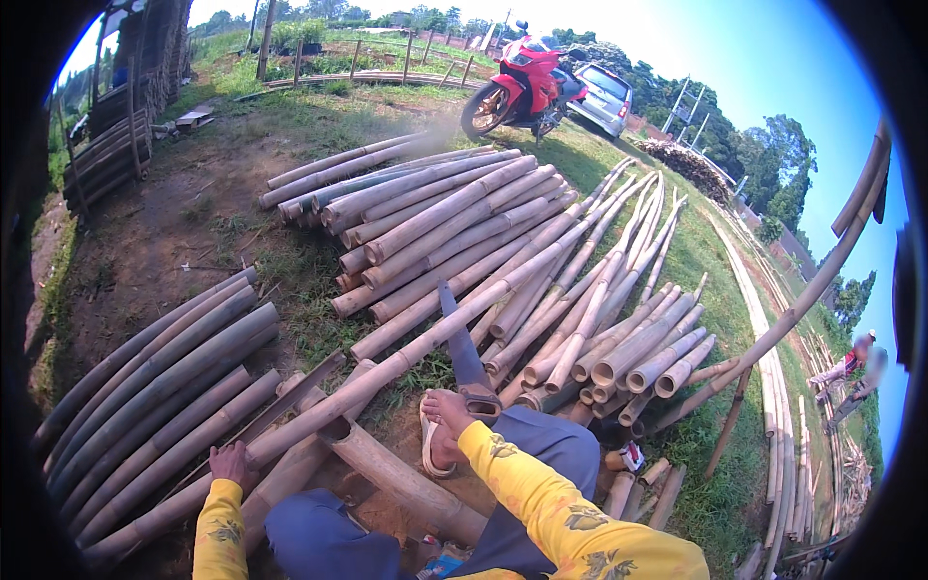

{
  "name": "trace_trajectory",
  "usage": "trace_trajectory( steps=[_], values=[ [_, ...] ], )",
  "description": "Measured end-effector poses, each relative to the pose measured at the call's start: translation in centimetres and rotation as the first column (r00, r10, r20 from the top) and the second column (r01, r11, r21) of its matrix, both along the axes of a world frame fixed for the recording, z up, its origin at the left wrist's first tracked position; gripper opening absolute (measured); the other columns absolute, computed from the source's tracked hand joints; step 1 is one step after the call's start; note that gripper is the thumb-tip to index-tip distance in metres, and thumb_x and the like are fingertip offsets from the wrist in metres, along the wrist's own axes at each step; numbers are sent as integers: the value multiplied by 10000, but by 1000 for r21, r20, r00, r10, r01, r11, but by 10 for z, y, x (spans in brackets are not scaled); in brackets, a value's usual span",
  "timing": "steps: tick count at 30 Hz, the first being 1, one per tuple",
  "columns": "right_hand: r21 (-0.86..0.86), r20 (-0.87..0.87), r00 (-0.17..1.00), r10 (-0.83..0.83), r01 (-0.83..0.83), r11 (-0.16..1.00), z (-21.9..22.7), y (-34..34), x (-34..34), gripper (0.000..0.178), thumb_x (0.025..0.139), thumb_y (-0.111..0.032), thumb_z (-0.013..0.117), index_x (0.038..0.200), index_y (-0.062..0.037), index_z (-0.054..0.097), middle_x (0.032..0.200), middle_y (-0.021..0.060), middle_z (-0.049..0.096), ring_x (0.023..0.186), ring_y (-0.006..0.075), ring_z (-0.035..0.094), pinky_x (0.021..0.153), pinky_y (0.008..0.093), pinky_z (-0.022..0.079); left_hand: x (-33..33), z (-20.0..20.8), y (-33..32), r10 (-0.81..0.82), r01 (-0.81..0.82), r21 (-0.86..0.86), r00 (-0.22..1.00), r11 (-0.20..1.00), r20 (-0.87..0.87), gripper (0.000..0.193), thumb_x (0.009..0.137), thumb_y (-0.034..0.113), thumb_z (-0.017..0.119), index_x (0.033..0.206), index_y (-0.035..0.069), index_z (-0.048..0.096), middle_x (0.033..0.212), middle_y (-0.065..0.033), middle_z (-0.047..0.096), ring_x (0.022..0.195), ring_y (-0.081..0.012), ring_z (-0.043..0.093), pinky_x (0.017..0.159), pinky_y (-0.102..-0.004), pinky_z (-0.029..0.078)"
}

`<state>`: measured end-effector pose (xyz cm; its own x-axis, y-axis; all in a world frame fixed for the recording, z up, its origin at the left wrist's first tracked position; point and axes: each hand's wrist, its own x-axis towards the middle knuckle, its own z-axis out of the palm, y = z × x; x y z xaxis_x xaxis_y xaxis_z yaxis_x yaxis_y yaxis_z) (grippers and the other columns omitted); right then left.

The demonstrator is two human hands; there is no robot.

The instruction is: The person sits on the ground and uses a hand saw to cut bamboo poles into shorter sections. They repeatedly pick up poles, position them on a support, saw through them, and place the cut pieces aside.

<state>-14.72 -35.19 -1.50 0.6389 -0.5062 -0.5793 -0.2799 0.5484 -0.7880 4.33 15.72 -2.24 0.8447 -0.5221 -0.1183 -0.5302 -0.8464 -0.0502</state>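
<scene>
My left hand [229, 464] is closed over a long bamboo pole [406, 356] that slants from the lower left up across the pile. The pole crosses over thicker bamboo pieces lying beneath it, one of them a wide hollow length [411, 483] between my legs. My right hand [447, 410] is in front of my sandalled foot [425, 447], its fingers loosely extended to the left, with nothing visible in them. Just right of that hand is a handsaw [462, 353], its handle near my knee and its blade pointing up beside the pole.
Stacked bamboo lengths [454, 217] lie ahead, with more cut poles [159, 396] at left and hollow ends [619, 362] at right. A slanting pole [812, 290] rises at right. Farther off are a red motorcycle [527, 82], a silver car [606, 95] and people [855, 372].
</scene>
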Motion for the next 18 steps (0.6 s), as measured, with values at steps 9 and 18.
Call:
trace_trajectory(
  steps=[9,18],
  values=[
    [-395,-87,996,3,-37,918,-14,3,-20,332,929,-143,715,1226,6,708,968,75,751,745,137,697,658,285,542,-32,34,-14,32,1,-306,994,952,103,456,869,429,764,1124,92,594,1104,-121,589,1117,-316,572,970,-438,432],
    [-934,-45,935,353,-165,318,38,59,33,388,908,-84,707,1287,-12,668,973,114,727,811,189,700,751,324,569,15,55,-33,230,-223,-311,973,924,-16,600,822,537,800,1132,59,613,1128,-156,605,1101,-366,590,961,-502,466]
  ],
)
